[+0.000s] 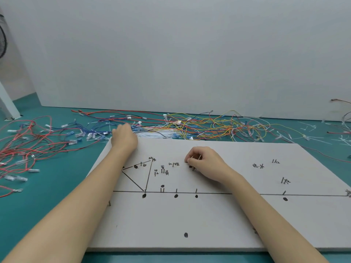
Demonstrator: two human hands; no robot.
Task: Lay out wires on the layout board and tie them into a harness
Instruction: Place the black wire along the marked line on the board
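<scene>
A grey layout board [218,219] lies on the green table, marked with black lines, dots, handwritten labels and several short metal pins. My left hand [123,138] reaches over the board's far left corner into the loose wires; its fingers are hidden, and a thin black and white wire bundle [152,132] runs out from under it. My right hand [204,161] rests on the board's middle with fingers curled and pinched around a small thin pin-like piece [195,158]. No wire lies on the board.
Piles of loose wires lie beyond the board: red ones [22,147] at the left, blue ones [91,131] in the middle, yellow and orange ones [224,126] at the right. White cable ties [322,137] are scattered at the far right. A white wall stands behind.
</scene>
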